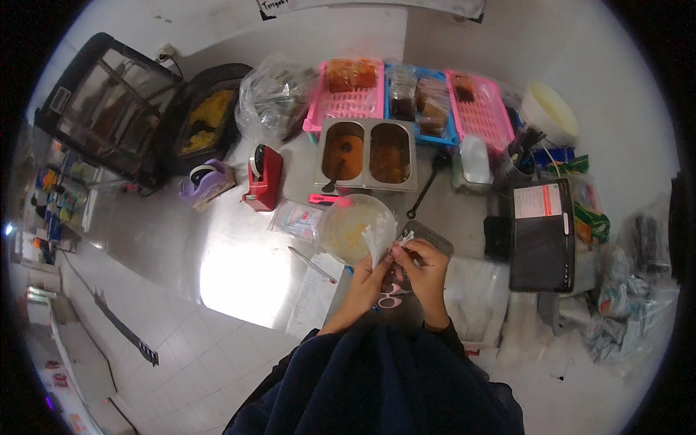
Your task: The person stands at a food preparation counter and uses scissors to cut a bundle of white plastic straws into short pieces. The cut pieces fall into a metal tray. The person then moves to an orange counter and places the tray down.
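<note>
My left hand (370, 283) grips a fanned bundle of thin white strips or sticks (375, 239); their exact kind is unclear. Close against it, my right hand (421, 266) pinches a smaller bunch of similar white pieces (405, 238) between thumb and fingers. Just beyond the left hand is a round translucent tub or lid (348, 225) with yellowish contents or stains. A dark mesh-like basket (435, 239) sits partly behind my right hand. Below the hands, the pink handles of scissors (389, 302) show, with their blades hidden.
A two-part steel sauce container (366, 185) stands behind the tub. Pink baskets (348, 103) and a blue basket (421, 133) hold sauce packets. Left are red (266, 179) and purple tape dispensers (209, 182); a pen (312, 265) lies on paper (315, 293). A tablet (541, 255) stands right.
</note>
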Motion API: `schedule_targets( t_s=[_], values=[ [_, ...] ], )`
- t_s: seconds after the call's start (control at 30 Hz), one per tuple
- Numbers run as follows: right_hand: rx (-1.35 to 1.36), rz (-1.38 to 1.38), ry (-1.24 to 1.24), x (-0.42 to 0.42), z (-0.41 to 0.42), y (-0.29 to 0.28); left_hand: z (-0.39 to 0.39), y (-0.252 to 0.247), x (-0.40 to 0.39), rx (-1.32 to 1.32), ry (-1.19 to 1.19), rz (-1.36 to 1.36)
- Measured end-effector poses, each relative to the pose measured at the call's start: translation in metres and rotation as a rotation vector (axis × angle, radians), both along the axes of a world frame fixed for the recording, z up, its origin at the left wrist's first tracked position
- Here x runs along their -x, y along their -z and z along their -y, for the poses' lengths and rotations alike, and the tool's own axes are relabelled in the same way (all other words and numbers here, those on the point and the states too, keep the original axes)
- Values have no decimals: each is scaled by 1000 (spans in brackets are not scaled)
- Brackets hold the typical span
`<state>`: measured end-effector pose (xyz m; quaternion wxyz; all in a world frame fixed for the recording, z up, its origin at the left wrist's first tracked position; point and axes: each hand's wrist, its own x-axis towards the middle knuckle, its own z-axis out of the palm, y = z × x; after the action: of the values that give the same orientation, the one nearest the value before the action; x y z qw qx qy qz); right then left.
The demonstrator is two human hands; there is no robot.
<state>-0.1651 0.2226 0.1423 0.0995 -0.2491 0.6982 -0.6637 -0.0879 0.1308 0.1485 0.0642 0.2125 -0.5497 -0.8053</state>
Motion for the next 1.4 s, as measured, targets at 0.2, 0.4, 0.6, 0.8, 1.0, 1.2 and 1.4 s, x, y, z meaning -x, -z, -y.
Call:
schedule_targets(
  t_s=[0.2,0.4,0.6,0.8,1.0,1.2,1.4],
  values=[
    [199,155,90,-4,1,10,1,5,-1,-1,16,-34],
    [270,134,326,4,-9,13,3,22,2,594,-116,-29],
    [-451,-219,8,23,-31,27,11,26,4,340,-146,-38],
    [-139,-96,54,7,-5,6,8,6,1,-77,13,28],
    [21,192,-64,3,1,3,4,5,-2,-86,78,28],
    [81,189,-47,0,-1,4,4,5,-3,-143,68,47],
    [114,54,108,15,-17,6,11,25,0,152,-39,29]
  ],
)
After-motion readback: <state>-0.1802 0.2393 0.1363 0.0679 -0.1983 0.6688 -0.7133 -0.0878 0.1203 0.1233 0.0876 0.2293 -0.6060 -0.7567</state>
